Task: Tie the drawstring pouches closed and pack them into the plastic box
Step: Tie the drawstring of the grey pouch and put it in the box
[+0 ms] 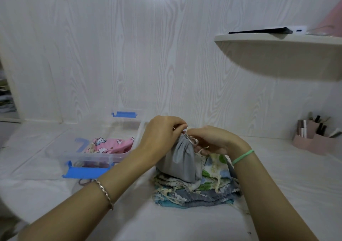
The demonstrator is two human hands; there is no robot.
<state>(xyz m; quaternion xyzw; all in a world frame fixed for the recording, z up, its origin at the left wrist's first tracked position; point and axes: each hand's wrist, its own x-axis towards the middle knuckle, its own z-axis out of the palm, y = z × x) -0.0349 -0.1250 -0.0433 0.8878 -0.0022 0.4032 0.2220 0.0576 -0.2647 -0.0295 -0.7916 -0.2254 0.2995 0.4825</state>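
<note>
Knot risk: the drawstring is thin and pale, and a loose loop shows by the right fingers; if either pinch slackens before the knot is drawn tight, the cord would likely slip and the gathered neck reopen.
Stack risk: the grey pouch stands on the stack of pouches, an uneven pile with frayed cords hanging out. A hard sideways pull could tip the grey pouch off or drag the top layers askew, and a stray cord from below might get caught in the knot.
Packing risk: the plastic box sits near the left forearm, with its blue latch facing the person; a careless swing toward it could nudge the box.
Left hand: fingers curled, thumb and fingertips pinching the drawstring just above the pouch's gathered neck, heel of the hand against the cloth.
Right hand: fingers curled inward, holding the other part of the drawstring beside the neck; how many strands it holds I cannot tell.
Grey pouch: upright between the 2 hands, top bunched shut, not yet in the box.
Box contents: 1 pink pouch lies inside; the rest is blurred by the clear wall.
</note>
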